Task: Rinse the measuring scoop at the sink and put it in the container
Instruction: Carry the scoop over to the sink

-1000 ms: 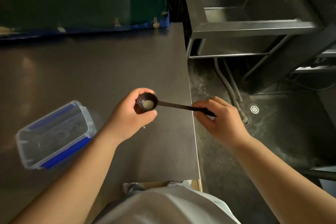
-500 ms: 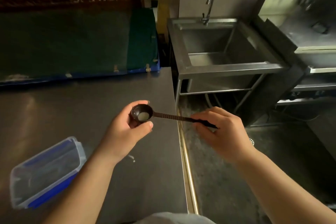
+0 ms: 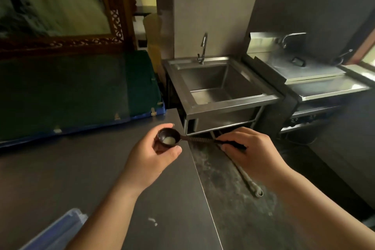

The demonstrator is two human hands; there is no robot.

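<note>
Presently | measuring scoop level, keeping residue in, short of sink | left hand cups bowl | right hand pinches handle | container behind.

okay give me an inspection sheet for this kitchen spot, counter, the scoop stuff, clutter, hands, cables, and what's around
Surface: dark counter, with a small pale smear near its front right.
Job's things: measuring scoop held level above the counter's right edge, pale residue in its bowl; clear container with blue trim at the lower left, only partly in view; steel sink ahead, basin looks empty, faucet not visibly running.
Clutter: green case with blue edging at the back of the counter.
Hands: left hand cups the scoop's bowl; right hand pinches the handle's end.
Cables: none seen; a grey hose lies on the floor.
Surroundings: carved-frame picture at left, second steel unit at right.
</note>
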